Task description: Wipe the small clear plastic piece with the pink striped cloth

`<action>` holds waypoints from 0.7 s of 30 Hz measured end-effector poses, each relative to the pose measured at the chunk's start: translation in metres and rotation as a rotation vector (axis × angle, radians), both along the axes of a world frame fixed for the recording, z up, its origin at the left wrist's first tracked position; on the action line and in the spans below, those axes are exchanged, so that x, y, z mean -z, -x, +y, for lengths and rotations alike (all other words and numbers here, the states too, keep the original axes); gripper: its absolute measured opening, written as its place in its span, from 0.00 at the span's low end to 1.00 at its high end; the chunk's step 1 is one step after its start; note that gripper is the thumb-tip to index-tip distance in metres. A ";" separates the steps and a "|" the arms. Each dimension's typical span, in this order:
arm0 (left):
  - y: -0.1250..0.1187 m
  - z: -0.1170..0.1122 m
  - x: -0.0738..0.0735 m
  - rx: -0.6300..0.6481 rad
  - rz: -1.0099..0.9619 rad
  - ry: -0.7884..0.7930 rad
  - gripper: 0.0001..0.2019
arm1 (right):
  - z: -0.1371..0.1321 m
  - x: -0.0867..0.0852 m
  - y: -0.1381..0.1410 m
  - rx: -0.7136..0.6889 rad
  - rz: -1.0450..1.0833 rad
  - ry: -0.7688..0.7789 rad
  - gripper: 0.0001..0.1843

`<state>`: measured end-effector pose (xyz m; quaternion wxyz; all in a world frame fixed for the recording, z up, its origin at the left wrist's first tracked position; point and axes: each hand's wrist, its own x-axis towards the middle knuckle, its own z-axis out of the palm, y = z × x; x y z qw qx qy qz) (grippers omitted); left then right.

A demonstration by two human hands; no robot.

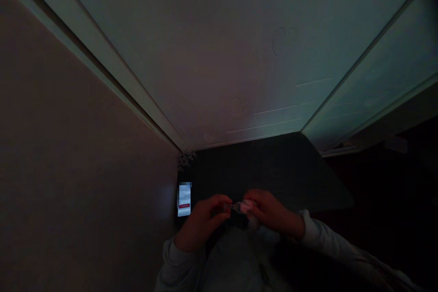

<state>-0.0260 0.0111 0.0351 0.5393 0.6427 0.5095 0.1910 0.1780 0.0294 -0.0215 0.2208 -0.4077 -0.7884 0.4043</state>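
left hand (201, 219), right hand (272, 212): both pinching together, gripping something, too dark to really see
small thing (237, 208): sitting between the hands
phone (184, 200): glowing on the tabletop (260, 169), just left of them

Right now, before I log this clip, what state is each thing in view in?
Left hand: curled, gripping one side of the small dark object.
Right hand: curled, gripping the other side.
Small dark object: held between both hands, too dim to identify.
Smartphone: screen lit, with a red button showing; the text is blurred.
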 end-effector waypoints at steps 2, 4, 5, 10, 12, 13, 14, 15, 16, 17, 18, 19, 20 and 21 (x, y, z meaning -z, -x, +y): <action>0.000 0.000 0.001 -0.007 0.005 -0.009 0.14 | -0.001 -0.001 0.001 0.010 0.027 0.047 0.10; 0.000 -0.001 0.002 -0.012 0.001 -0.012 0.14 | -0.001 -0.002 0.001 0.016 0.056 0.096 0.10; 0.000 -0.001 0.002 -0.012 -0.004 -0.017 0.14 | -0.001 -0.002 0.001 0.016 0.072 0.120 0.11; 0.001 -0.001 0.001 -0.014 -0.043 -0.034 0.14 | 0.000 0.003 0.001 0.011 0.181 0.292 0.10; 0.001 -0.001 0.001 -0.020 -0.068 -0.035 0.13 | -0.001 0.006 0.002 0.002 0.254 0.410 0.12; 0.001 -0.002 0.001 -0.021 -0.080 -0.033 0.12 | -0.002 0.007 0.003 -0.002 0.293 0.476 0.13; 0.001 -0.002 0.001 -0.026 -0.087 -0.028 0.12 | -0.003 0.008 0.004 -0.003 0.329 0.541 0.14; 0.000 -0.003 0.001 -0.037 -0.093 -0.016 0.12 | -0.005 0.009 0.004 0.001 0.363 0.597 0.15; -0.002 -0.003 0.002 -0.059 -0.108 0.000 0.13 | -0.005 0.010 0.005 0.012 0.392 0.639 0.15; -0.004 -0.004 0.004 -0.096 -0.141 0.020 0.15 | -0.006 0.010 0.006 0.030 0.410 0.657 0.16; -0.006 -0.004 0.005 -0.152 -0.193 0.040 0.17 | -0.006 0.009 0.007 0.057 0.414 0.645 0.16; -0.010 -0.003 0.008 -0.223 -0.259 0.055 0.20 | -0.006 0.008 0.007 0.091 0.402 0.601 0.16; -0.013 -0.003 0.010 -0.309 -0.331 0.067 0.22 | -0.004 0.007 0.006 0.127 0.374 0.530 0.15; -0.017 -0.002 0.013 -0.398 -0.387 0.072 0.23 | -0.002 0.005 0.006 0.161 0.334 0.437 0.14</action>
